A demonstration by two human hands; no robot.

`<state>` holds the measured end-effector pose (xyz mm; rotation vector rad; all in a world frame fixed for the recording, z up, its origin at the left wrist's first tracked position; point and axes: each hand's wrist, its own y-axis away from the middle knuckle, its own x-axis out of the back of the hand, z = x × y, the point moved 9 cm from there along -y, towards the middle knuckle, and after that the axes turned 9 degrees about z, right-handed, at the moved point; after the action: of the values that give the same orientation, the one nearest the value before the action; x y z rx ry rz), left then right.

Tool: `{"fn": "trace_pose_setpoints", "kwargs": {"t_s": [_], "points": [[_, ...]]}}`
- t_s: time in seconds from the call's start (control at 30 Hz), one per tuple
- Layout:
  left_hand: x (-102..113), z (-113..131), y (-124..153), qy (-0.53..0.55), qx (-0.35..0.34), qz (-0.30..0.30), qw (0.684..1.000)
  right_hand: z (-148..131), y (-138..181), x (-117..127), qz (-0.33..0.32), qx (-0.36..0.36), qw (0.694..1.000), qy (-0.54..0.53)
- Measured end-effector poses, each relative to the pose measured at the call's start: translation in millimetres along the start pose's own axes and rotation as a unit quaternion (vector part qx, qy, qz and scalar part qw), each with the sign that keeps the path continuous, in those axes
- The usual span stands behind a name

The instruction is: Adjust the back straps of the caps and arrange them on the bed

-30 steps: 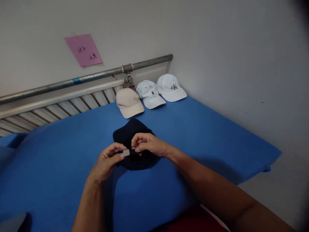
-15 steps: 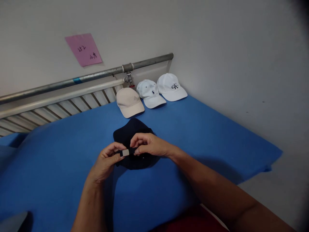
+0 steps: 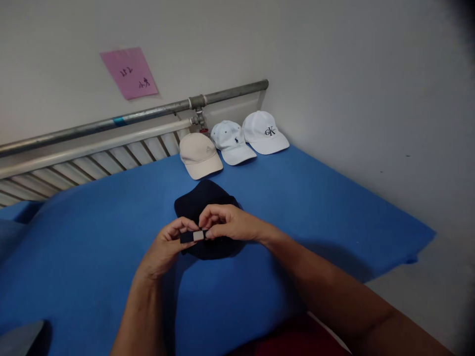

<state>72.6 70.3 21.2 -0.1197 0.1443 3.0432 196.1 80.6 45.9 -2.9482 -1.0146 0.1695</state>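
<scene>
A dark navy cap (image 3: 202, 198) lies on the blue-covered table, its brim pointing away from me. Its back strap, with a pale metal buckle (image 3: 198, 236), is raised between my two hands. On the left, my left hand (image 3: 163, 247) pinches the dark strap just beside the buckle. From the other side, my right hand (image 3: 228, 222) closes its thumb and fingertips on the strap at the buckle's right edge. Both hands hide much of the cap's crown and opening.
Behind the navy cap stand a beige cap (image 3: 198, 153), a pale cap with a small rider logo (image 3: 230, 141) and a white cap (image 3: 261, 131). A radiator (image 3: 92, 165) and a metal pipe (image 3: 156, 114) run along the wall. The blue cover (image 3: 111, 242) reaches the right wall.
The buckle has shifted right, towards my right hand, and more dark strap shows on its left. My left hand has moved slightly right; my right hand is nearly still.
</scene>
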Motion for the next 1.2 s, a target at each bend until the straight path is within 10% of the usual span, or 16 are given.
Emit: {"fn": "trace_pose_setpoints", "kwargs": {"t_s": [1.2], "points": [[-7.3,-1.5,2.5,-0.028,0.028,-0.028,0.999,-4.4,2.2,-9.1,-0.012,-0.009,1.000,0.021]]}}
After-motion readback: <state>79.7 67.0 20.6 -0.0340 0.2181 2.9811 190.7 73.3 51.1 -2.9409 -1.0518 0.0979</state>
